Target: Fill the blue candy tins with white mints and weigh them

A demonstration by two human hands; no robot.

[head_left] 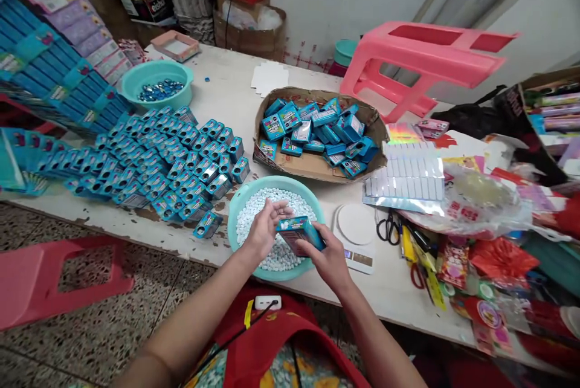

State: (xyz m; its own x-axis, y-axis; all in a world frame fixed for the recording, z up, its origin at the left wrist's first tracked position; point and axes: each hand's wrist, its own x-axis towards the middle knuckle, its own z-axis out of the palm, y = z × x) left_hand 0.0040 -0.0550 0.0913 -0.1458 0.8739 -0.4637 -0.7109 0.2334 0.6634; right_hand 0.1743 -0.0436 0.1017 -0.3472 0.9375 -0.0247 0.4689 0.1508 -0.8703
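My right hand (330, 255) grips a small blue candy box (296, 232) and holds it tilted above a turquoise basin (233, 231). Beside the box's left end, my left hand (266, 228) is half curled with its fingers apart. I cannot tell whether its fingertips touch the box. Small white candies (276, 194) fill much of the basin beneath both hands. To the left, many similar blue boxes (172, 158) stand in rows, one of them apart near the basin. More blue boxes (317, 125) lie jumbled in a cut-down cardboard carton (303, 169) behind the basin.
A white scale (356, 234) sits right of the basin, with black scissors (388, 229) and cluttered packaging beyond. A pink stool (421, 55) lies at the back right. A second turquoise basin (183, 95) holds shiny blue pieces. A red stool (63, 279) stands on the floor.
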